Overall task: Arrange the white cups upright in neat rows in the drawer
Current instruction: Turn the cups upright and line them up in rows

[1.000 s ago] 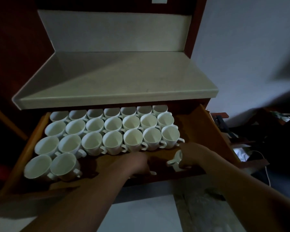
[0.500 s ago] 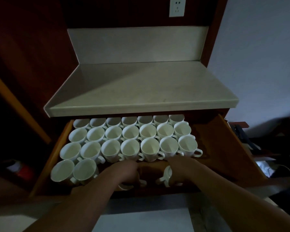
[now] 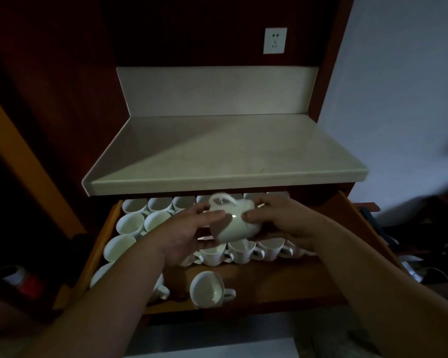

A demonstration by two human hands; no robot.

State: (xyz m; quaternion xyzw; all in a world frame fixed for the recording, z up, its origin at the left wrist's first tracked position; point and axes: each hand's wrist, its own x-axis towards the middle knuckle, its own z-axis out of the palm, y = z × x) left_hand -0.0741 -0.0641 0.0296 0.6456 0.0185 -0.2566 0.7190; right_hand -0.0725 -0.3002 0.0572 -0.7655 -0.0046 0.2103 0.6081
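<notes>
An open wooden drawer (image 3: 274, 280) holds several white cups standing upright in rows (image 3: 133, 223). Above the rows I hold one white cup (image 3: 233, 223) between both hands, tilted, its handle pointing up and away. My left hand (image 3: 189, 233) grips its left side and my right hand (image 3: 282, 220) grips its right side. One more white cup (image 3: 208, 289) stands alone on the bare drawer floor near the front edge, handle to the right. My arms hide part of the front rows.
A pale stone countertop (image 3: 217, 156) overhangs the back of the drawer. A wall socket (image 3: 275, 40) sits above it. Dark clutter lies on the floor at right (image 3: 411, 254), and a red-capped object at lower left (image 3: 27, 282).
Both hands came up from the drawer's front floor with one cup between them, now above the rows. The other cup stays on the floor near the front. The camera tilted up.
</notes>
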